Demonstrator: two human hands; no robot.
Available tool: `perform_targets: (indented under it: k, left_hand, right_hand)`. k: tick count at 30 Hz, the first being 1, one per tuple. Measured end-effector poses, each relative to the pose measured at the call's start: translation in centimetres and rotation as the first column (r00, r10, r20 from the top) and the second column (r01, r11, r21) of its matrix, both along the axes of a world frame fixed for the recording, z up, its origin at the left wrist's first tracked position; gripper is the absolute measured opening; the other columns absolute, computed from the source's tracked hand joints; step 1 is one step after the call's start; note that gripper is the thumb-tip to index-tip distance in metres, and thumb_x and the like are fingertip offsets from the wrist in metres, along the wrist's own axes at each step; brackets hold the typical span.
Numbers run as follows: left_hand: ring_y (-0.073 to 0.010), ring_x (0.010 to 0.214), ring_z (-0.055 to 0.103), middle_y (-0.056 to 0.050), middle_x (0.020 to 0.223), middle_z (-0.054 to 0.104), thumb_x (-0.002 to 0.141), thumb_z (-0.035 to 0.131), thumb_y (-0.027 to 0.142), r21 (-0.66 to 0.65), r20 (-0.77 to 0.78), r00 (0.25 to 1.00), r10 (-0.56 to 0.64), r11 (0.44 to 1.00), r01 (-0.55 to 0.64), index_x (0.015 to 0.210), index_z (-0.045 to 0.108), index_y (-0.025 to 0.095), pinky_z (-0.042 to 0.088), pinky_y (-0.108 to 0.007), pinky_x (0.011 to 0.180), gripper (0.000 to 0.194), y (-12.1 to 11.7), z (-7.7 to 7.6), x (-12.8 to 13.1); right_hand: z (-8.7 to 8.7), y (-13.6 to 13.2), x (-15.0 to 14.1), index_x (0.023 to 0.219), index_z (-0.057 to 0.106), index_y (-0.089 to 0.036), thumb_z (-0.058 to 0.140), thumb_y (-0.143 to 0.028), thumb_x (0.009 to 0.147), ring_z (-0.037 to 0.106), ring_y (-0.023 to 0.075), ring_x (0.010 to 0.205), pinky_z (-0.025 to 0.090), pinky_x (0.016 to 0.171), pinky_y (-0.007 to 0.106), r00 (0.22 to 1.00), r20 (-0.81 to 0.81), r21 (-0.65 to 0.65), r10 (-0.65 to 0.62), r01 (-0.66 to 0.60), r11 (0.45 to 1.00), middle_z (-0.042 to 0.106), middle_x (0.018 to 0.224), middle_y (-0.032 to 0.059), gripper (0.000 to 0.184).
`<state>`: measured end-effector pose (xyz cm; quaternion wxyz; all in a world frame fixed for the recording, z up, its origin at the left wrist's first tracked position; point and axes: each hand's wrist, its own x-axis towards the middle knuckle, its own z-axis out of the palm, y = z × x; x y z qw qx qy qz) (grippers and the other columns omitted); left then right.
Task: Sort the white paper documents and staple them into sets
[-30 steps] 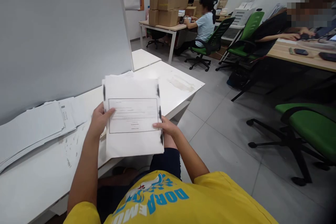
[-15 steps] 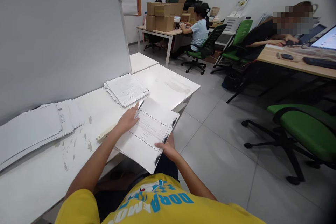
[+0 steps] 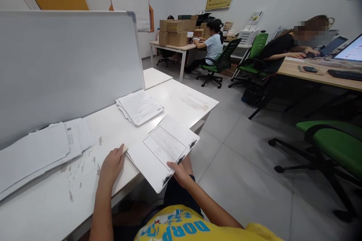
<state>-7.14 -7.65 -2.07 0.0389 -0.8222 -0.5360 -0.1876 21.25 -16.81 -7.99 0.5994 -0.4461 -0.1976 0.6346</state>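
My right hand [image 3: 178, 173] pinches the near edge of a thin bundle of printed sheets [image 3: 162, 150] with dark smudges on its right edge. The bundle lies tilted on the front edge of the white desk [image 3: 42, 199] and hangs partly over it. My left hand [image 3: 111, 163] rests on the desk just left of the bundle. Its fingers curl over a pale flat strip [image 3: 125, 149], of which only the tip shows. A small stack of printed papers [image 3: 140, 107] lies farther back on the desk.
A larger spread pile of papers [image 3: 34, 154] lies at the left under a whiteboard partition [image 3: 70, 67]. Green office chairs [image 3: 336, 147] stand on the tiled floor to the right. Two other people sit at desks farther back, next to cardboard boxes [image 3: 172, 32].
The bundle, held up in both hands a second ago, now lies on the desk edge. My left hand left it and moved back left onto the pale strip. The small stack came into sight.
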Motion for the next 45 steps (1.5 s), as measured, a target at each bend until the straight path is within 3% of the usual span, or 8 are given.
perform_targets:
  k: [6, 9, 16, 22, 28, 32, 37, 45]
  left_hand:
    - [-0.025, 0.092, 0.063, -0.01, 0.1, 0.068, 0.096, 0.036, 0.036, 0.106, 0.101, 0.992, -0.076, 0.992, 0.065, 0.131, 0.052, 0.016, 0.051, -0.036, 0.078, 0.043, 0.5, -0.6, -0.2]
    - [-0.0249, 0.089, 0.063, -0.01, 0.099, 0.069, 0.096, 0.036, 0.035, 0.106, 0.065, 0.992, -0.106, 0.989, 0.099, 0.129, 0.053, 0.016, 0.05, -0.037, 0.075, 0.042, 0.3, -0.8, 0.2]
    - [-0.0247, 0.085, 0.063, -0.01, 0.095, 0.069, 0.096, 0.035, 0.03, 0.11, -0.041, 0.994, -0.106, 0.988, 0.11, 0.127, 0.055, 0.017, 0.047, -0.036, 0.071, 0.039, -0.3, -0.8, 1.5]
    - [-0.0246, 0.086, 0.062, -0.011, 0.097, 0.069, 0.096, 0.036, 0.029, 0.11, -0.023, 0.993, -0.113, 0.987, 0.115, 0.127, 0.055, 0.017, 0.047, -0.037, 0.073, 0.039, -0.4, -0.7, 1.6]
    - [-0.0239, 0.084, 0.062, -0.01, 0.096, 0.069, 0.095, 0.038, 0.028, 0.082, -0.053, 0.99, -0.129, 0.988, 0.133, 0.126, 0.056, 0.016, 0.047, -0.036, 0.073, 0.038, -0.7, -0.5, 1.8]
    - [-0.0269, 0.096, 0.063, -0.013, 0.109, 0.068, 0.094, 0.039, 0.028, 0.082, -0.043, 0.994, -0.105, 0.991, 0.108, 0.129, 0.056, 0.016, 0.048, -0.039, 0.079, 0.04, -1.0, -0.3, 2.1]
    - [-0.028, 0.115, 0.06, -0.014, 0.128, 0.063, 0.095, 0.036, 0.029, 0.074, -0.047, 0.99, -0.134, 0.988, 0.137, 0.135, 0.052, 0.016, 0.048, -0.041, 0.087, 0.045, -1.1, -0.2, 2.3]
    - [-0.0295, 0.128, 0.052, -0.011, 0.132, 0.061, 0.096, 0.035, 0.036, 0.029, -0.075, 0.98, -0.186, 0.982, 0.189, 0.133, 0.054, 0.016, 0.046, -0.043, 0.093, 0.046, -0.6, -0.3, 2.2]
  right_hand:
    - [-0.2, -0.2, -0.6, 0.118, 0.065, -0.018, 0.082, -0.039, 0.056, 0.054, 0.0352, 0.127, 0.038, 0.111, 0.052, 0.992, -0.117, 0.026, -0.04, 0.043, 0.999, 0.067, 0.123, 0.0112, 0.068]
    - [0.0, -0.1, 0.0, 0.118, 0.064, -0.017, 0.082, -0.04, 0.055, 0.053, 0.0346, 0.128, 0.038, 0.111, 0.051, 0.987, -0.128, -0.004, -0.098, 0.098, 0.995, 0.068, 0.122, 0.0111, 0.069]
    - [-0.9, -0.4, 0.2, 0.115, 0.066, -0.018, 0.08, -0.045, 0.06, 0.048, 0.0331, 0.133, 0.037, 0.113, 0.05, 0.998, 0.009, -0.014, -0.058, 0.058, 0.998, 0.068, 0.122, 0.0117, 0.063]
    - [-1.5, -1.2, -0.5, 0.116, 0.067, -0.019, 0.079, -0.053, 0.061, 0.049, 0.034, 0.131, 0.03, 0.116, 0.05, 0.986, 0.157, -0.013, -0.05, 0.053, 0.999, 0.067, 0.122, 0.0111, 0.066]
    - [-1.2, -1.8, -0.7, 0.116, 0.067, -0.017, 0.081, -0.054, 0.059, 0.049, 0.0335, 0.131, 0.028, 0.117, 0.048, 0.99, 0.137, -0.006, -0.037, 0.038, 0.999, 0.065, 0.127, 0.0115, 0.069]
    - [-1.0, -1.8, -0.8, 0.112, 0.068, -0.016, 0.08, -0.051, 0.062, 0.055, 0.0335, 0.125, 0.035, 0.113, 0.049, 0.999, 0.047, -0.02, 0.004, -0.003, 1.0, 0.066, 0.125, 0.0134, 0.062]
    - [-1.2, -2.1, -1.2, 0.114, 0.067, -0.016, 0.079, -0.051, 0.062, 0.055, 0.0323, 0.125, 0.036, 0.113, 0.047, 0.999, 0.046, -0.029, -0.011, 0.013, 0.999, 0.067, 0.122, 0.0133, 0.064]
    - [-1.0, -1.9, -0.8, 0.12, 0.065, -0.018, 0.078, -0.05, 0.064, 0.054, 0.0321, 0.127, 0.034, 0.113, 0.049, 0.997, 0.077, -0.023, -0.023, 0.025, 0.999, 0.068, 0.12, 0.0116, 0.065]
